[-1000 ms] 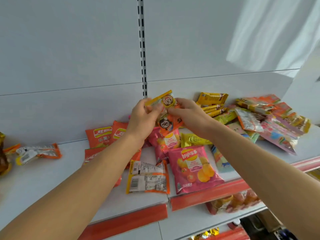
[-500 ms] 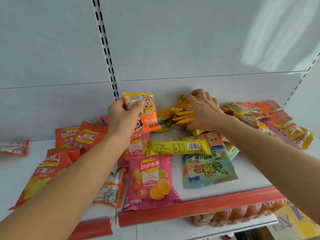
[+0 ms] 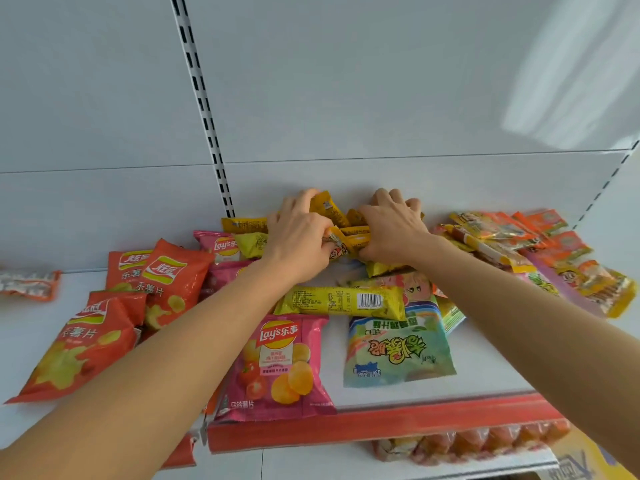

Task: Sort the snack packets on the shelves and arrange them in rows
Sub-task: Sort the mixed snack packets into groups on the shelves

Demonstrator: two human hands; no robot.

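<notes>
Both my hands work at the back of the white shelf (image 3: 485, 368), against the rear wall. My left hand (image 3: 298, 237) grips small yellow-orange packets (image 3: 329, 209), with a cartoon-face packet (image 3: 337, 252) poking out under its fingers. My right hand (image 3: 393, 230) curls over a bunch of yellow stick packets (image 3: 356, 237) between the two hands. Just in front of the hands lies a long yellow bar packet (image 3: 343, 301). A pink Lay's bag (image 3: 280, 368) and a green packet (image 3: 398, 348) lie near the front edge.
Red-orange chip bags (image 3: 93, 341) are piled at the left. A heap of orange and yellow packets (image 3: 540, 251) lies at the right. A small packet (image 3: 27, 284) sits at the far left. The red price rail (image 3: 381, 427) edges the shelf, with a lower shelf of packets (image 3: 467, 445) beneath.
My left hand has carried its orange cartoon packet right and down to the yellow pile. Both hands now meet there. The view has shifted right and closer.
</notes>
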